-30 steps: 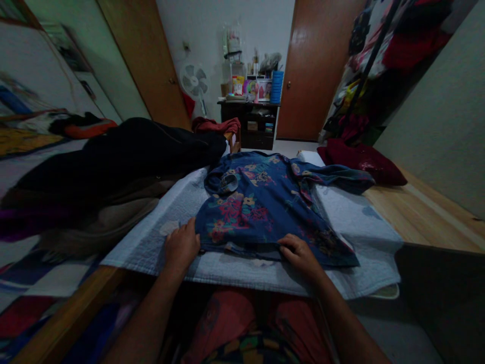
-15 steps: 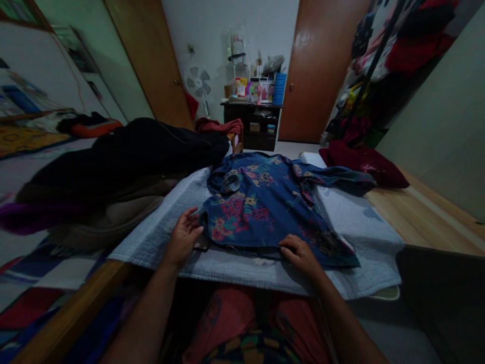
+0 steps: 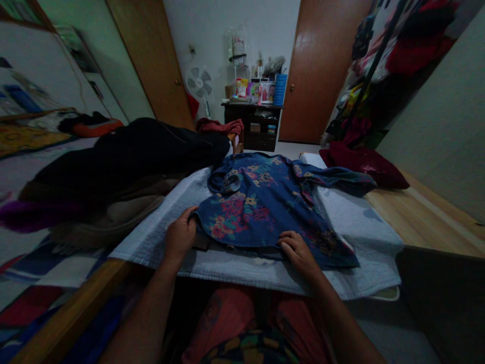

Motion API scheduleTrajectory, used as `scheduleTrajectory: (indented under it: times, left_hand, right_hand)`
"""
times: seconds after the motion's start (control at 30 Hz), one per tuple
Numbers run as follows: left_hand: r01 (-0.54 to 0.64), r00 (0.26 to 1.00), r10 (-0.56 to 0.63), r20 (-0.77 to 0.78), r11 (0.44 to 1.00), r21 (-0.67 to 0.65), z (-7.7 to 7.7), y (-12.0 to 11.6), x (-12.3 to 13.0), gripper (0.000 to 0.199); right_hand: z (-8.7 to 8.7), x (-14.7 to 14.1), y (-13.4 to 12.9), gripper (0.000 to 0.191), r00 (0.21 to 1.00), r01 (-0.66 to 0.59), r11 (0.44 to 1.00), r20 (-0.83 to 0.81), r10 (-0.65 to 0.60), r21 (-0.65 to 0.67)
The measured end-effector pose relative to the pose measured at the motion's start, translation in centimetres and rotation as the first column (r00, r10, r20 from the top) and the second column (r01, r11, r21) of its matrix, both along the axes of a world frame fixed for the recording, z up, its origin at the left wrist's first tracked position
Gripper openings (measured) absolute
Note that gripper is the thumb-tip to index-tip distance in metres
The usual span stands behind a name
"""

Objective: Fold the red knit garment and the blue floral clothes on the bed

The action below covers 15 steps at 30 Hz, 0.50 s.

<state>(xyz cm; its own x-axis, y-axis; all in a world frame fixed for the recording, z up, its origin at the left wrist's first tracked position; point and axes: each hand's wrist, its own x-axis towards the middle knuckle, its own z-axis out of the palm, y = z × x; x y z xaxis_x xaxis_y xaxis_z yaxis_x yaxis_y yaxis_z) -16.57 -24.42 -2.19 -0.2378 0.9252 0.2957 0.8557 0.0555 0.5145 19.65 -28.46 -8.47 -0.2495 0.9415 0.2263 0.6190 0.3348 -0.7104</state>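
Observation:
A blue floral shirt (image 3: 261, 202) lies spread over a pale quilted cloth (image 3: 151, 237) in front of me. One sleeve stretches out to the right; the other is bunched at the left, its cuff rolled into a ring. My left hand (image 3: 182, 233) is closed on the shirt's left hem corner, thumb hidden beneath or behind the fabric. At the near hem, my right hand (image 3: 297, 250) pinches the edge between thumb and fingers. Under the left corner, a dark flat object (image 3: 200, 245) shows partly.
Dark garments (image 3: 144, 151) are heaped at my left. A maroon cushion (image 3: 364, 164) rests on the wooden surface (image 3: 435, 217) at right. Farther off stand a fan (image 3: 199, 83), a dark cabinet (image 3: 252, 126) and hanging clothes (image 3: 413, 55).
My left hand has gone from loosely spread fingers beside the shirt to a closed grip on its left corner, which is now pulled out flatter. The right hand has barely moved.

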Motion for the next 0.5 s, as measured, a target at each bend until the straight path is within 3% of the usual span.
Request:
scheduleTrajectory:
  times: [0.07,0.23,0.4,0.5]
  left_hand:
    - [-0.002,0.999,0.005,-0.047,0.998,0.059,0.5,-0.2,-0.6,0.041]
    - [-0.069,0.934,0.108,-0.342,0.990,0.124,1.4,-1.1,-1.4,0.040]
    - [-0.125,0.849,0.136,-0.511,0.991,0.057,1.9,-1.6,-0.5,0.039]
    - [-0.097,0.796,0.105,-0.596,0.994,0.047,1.7,-1.7,0.7,0.038]
  right_hand:
    - [-0.4,0.0,0.0,0.029,0.998,0.027,0.999,0.047,-0.029,0.034]
    - [-0.8,-0.2,0.0,0.031,0.979,0.025,0.999,0.200,-0.035,0.048]
    - [-0.6,-0.5,-0.2,0.038,0.949,-0.006,0.999,0.314,-0.010,0.050]
    - [-0.5,-0.5,-0.2,0.039,0.942,-0.020,0.999,0.335,0.003,0.047]
